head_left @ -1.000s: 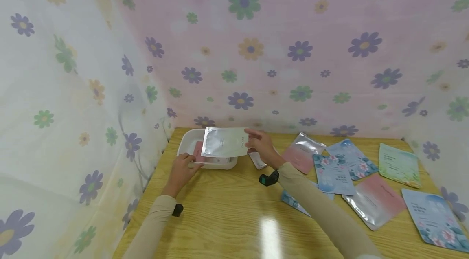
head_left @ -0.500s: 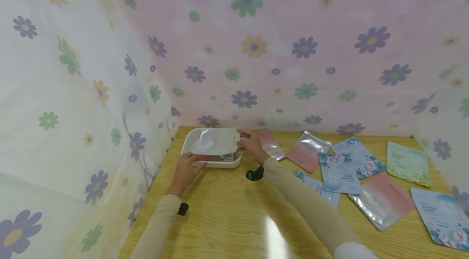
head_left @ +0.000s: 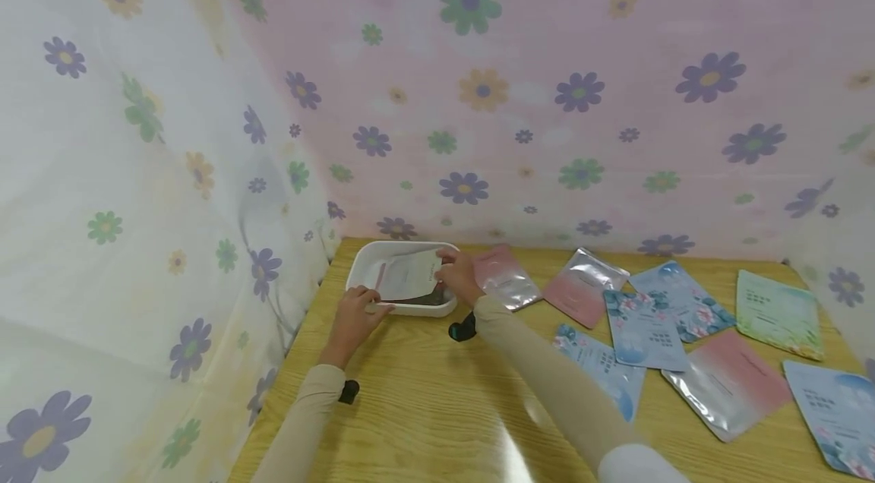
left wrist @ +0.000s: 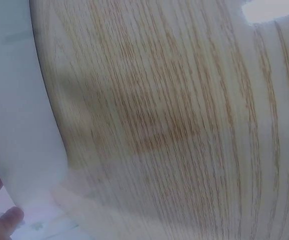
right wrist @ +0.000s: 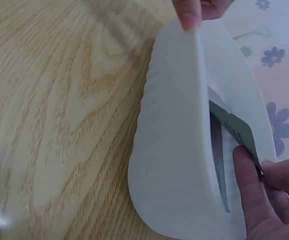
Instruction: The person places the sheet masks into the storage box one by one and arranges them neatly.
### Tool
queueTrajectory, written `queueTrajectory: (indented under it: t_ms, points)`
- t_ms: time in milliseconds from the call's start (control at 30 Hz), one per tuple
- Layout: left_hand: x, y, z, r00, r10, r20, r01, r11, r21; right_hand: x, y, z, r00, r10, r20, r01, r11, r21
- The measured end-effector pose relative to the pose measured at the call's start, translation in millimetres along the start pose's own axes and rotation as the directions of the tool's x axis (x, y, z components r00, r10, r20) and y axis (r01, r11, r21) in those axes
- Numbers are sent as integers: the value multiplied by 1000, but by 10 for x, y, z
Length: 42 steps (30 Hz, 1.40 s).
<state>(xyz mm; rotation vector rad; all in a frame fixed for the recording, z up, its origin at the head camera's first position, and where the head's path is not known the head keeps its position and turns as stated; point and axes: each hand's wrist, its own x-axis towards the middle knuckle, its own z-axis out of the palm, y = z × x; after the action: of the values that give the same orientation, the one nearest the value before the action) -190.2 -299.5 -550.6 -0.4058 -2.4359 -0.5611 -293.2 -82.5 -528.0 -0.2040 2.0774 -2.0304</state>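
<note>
Our right hand (head_left: 461, 276) is clamped on the packet (head_left: 410, 276), thumb and fingers pinching its right end, near the print. Our left hand (head_left: 352, 321) is clamped on the near rim of the tub (right wrist: 169, 135), thumb outside the wall and fingers reaching over it. The packet is inside the tub; it looks tilted, with the gripped end raised toward the rim and the far end down in the hollow. Something darker shows under its near edge, but we cannot tell what, nor whether the two touch.

We judge the packet light and thin, stiff enough to keep its shape from one end yet ready to bend if pushed against a wall. Its face is probably smooth and a little slippery, so we would pinch the flat end margin with finger pads on both faces, and leave the middle unsqueezed in case it is filled. Creasing seems likelier than breaking. The tub looks light too and could slide on the table (head_left: 424, 377), so the near rim seems a sensible hold. Just right of our right hand, a pink packet (head_left: 507, 279) lies on the wood outside the tub.
</note>
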Motion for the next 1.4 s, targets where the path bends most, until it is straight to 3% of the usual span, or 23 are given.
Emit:
queueTrajectory:
  t_ms: [133, 300, 467, 633, 900, 1100, 1400]
  points:
    - [-5, 3, 14, 1000, 9, -5, -9, 1000, 2, -8, -2, 18, 999, -7, 36, 13, 987, -159]
    - [-11, -1, 9, 1000, -3, 13, 3, 1000, 3, 21, 23, 53, 997, -3, 73, 31, 925, -378]
    - [-24, 1, 17, 1000, -3, 7, 3, 1000, 6, 11, 6, 52, 996, -21, 87, 59, 883, -466]
    - [-11, 22, 40, 1000, 9, 3, -9, 1000, 8, -21, -108, -66, 992, -28, 125, 84, 876, -474]
    - [-20, -26, 35, 999, 36, -16, -36, 999, 23, -43, -311, -384, 962, 49, 270, 39, 949, -311]
    - [-34, -43, 36, 999, 50, -19, -49, 999, 23, -153, -445, -731, 951, 79, 300, 35, 934, -356]
    - [-39, -54, 51, 999, 46, -13, -46, 999, 8, -376, -584, -1193, 945, 100, 310, 14, 939, -344]
